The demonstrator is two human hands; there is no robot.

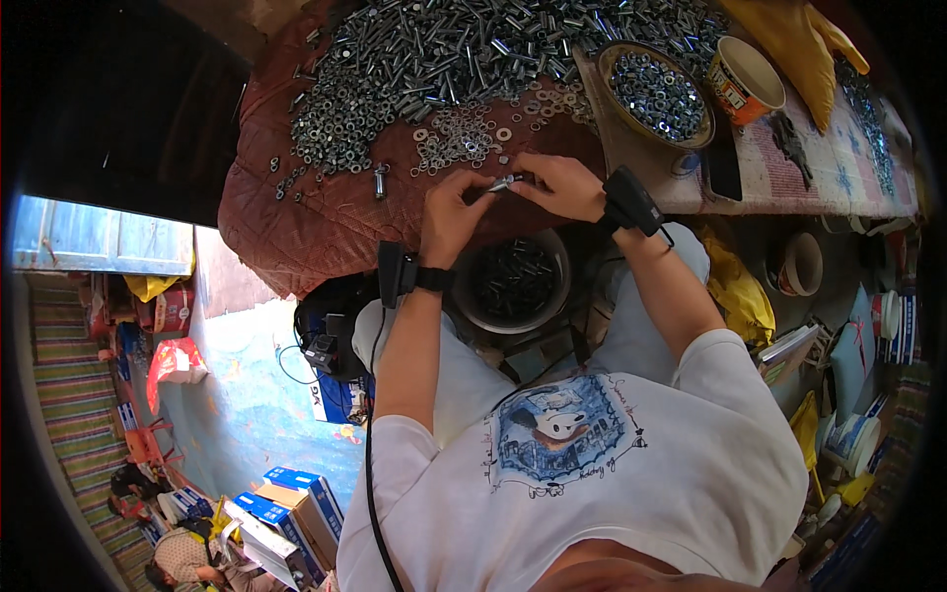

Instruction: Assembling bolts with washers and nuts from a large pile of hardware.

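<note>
Above the near edge of the red quilted cloth [266, 222], my two hands meet at a small shiny metal bolt [503, 184]. My left hand [452, 212] pinches one end between thumb and fingers. The fingers of my right hand [560, 187] close on its other end; small parts there are partly hidden. Just beyond lie loose flat washers [459, 140], with a heap of nuts [340, 128] to their left. A large pile of metal bolts or sleeves [464, 49] spreads behind. One assembled bolt [380, 182] rests by itself left of my hands.
A round bowl [604, 61] of nuts sits on a board at right, beside a paper tub [760, 84] and a yellow glove [789, 49]. Between my knees stands a metal pot [473, 318] of dark parts. Boxes [286, 513] and a person [187, 553] are lower left.
</note>
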